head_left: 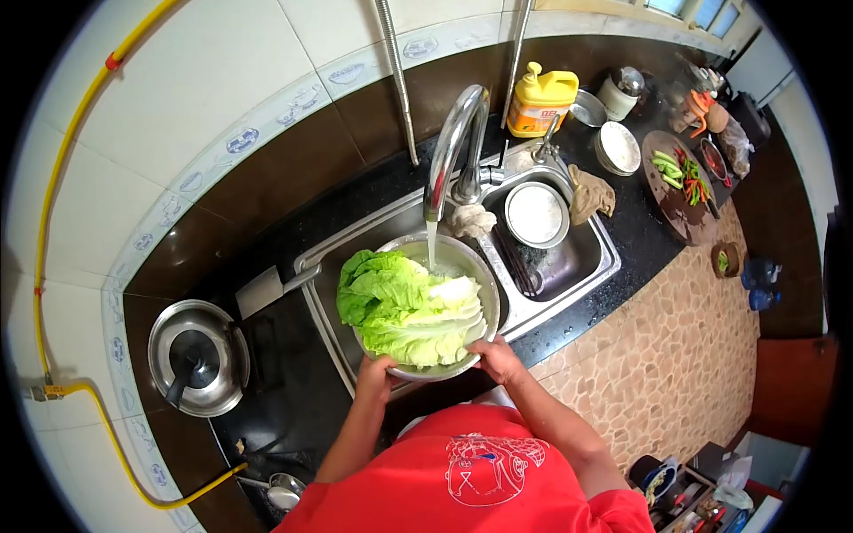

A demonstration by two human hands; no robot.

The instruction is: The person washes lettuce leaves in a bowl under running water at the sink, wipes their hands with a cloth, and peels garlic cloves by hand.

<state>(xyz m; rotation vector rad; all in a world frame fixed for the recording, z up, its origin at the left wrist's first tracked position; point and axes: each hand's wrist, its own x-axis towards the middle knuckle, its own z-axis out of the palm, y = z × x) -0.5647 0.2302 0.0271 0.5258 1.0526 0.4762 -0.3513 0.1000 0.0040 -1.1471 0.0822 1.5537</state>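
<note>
A steel basin (pixel 494 298) heaped with green lettuce leaves (pixel 400 306) is held at its near rim by both hands, over the larger left sink bowl. My left hand (pixel 377 373) grips the rim at the near left, and my right hand (pixel 498 359) grips it at the near right. Both hands are closed on the rim, with the fingertips partly hidden. Water runs from the tall chrome faucet (pixel 458 151) into the basin, behind the leaves.
A white bowl (pixel 537 214) sits in the right sink bowl (pixel 582 249). A cleaver (pixel 262 291) lies left of the sink, beyond it a steel pan (pixel 197 357). At the right stand a yellow jug (pixel 542 99), stacked bowls (pixel 618 147) and a cutting board (pixel 689 213) with cut vegetables.
</note>
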